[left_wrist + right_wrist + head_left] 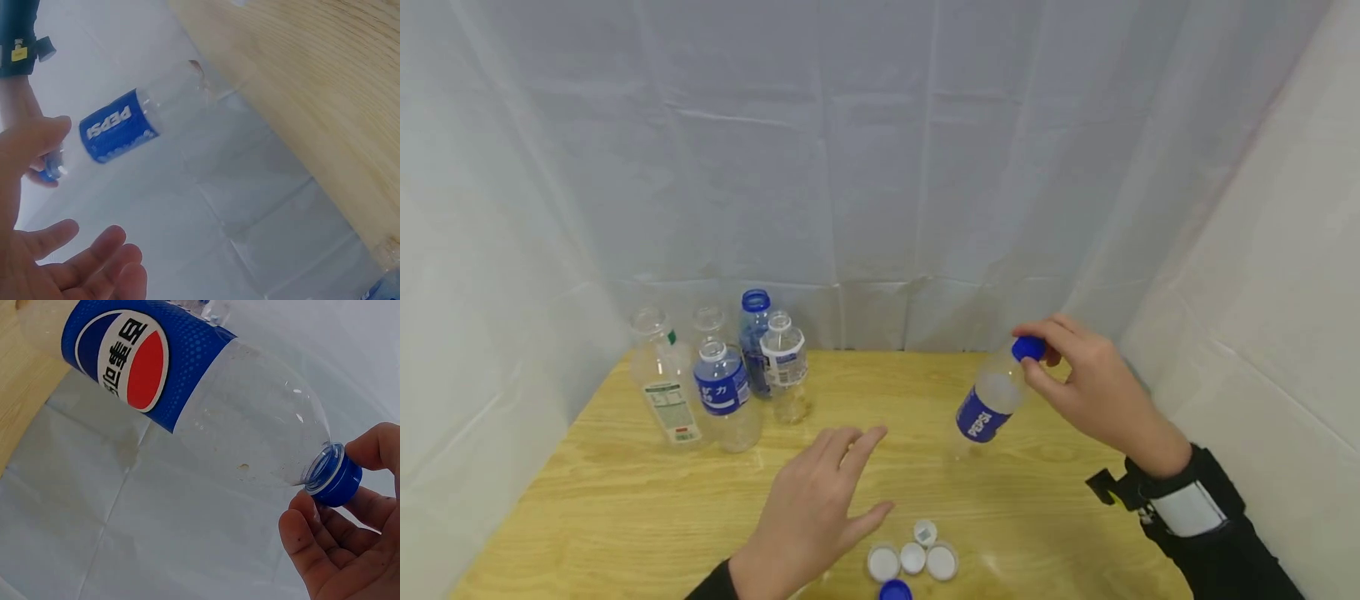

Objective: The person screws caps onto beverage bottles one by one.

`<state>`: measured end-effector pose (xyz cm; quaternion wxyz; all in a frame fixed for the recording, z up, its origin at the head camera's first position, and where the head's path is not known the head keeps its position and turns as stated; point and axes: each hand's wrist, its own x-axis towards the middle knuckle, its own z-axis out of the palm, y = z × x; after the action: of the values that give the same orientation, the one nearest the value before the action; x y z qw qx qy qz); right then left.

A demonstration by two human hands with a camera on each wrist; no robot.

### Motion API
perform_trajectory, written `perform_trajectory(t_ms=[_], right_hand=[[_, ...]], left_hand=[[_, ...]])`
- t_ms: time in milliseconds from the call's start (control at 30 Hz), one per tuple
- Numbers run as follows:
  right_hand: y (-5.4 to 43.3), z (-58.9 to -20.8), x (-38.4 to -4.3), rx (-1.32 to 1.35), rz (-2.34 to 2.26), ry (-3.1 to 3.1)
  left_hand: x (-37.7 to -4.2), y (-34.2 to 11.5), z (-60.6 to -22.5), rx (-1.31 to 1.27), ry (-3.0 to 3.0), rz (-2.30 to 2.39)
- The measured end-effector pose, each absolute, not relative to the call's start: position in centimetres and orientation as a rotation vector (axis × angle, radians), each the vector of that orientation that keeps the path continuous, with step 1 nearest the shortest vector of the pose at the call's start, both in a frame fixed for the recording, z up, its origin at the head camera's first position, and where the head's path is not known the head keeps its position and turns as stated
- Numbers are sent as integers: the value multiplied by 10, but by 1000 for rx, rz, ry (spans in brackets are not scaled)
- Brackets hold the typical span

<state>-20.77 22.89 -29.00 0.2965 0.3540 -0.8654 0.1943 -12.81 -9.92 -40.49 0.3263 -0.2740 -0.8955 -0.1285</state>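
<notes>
A clear plastic Pepsi bottle with a blue label hangs tilted at the right side of the table, its base low and to the left. My right hand pinches the bottle's blue cap between thumb and fingers. In the right wrist view the cap sits on the bottle's neck. My left hand is over the front middle of the table, fingers spread and holding nothing. The left wrist view shows the left fingers apart from the Pepsi bottle.
Several uncapped bottles stand at the back left, among them one with a blue label, a blue-tinted one and a tall clear one. White caps and a blue cap lie at the front. White sheeting encloses the table.
</notes>
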Motion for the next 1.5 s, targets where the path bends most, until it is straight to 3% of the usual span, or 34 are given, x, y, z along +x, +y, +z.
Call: perform_trajectory(t_ms=[767, 1500], right_hand=[[303, -310, -288, 611, 540, -2702], [306, -310, -284, 531, 501, -2810]], left_hand=[[-124, -112, -408, -678, -2460, -352], [-126, -111, -412, -720, -2356, -350]])
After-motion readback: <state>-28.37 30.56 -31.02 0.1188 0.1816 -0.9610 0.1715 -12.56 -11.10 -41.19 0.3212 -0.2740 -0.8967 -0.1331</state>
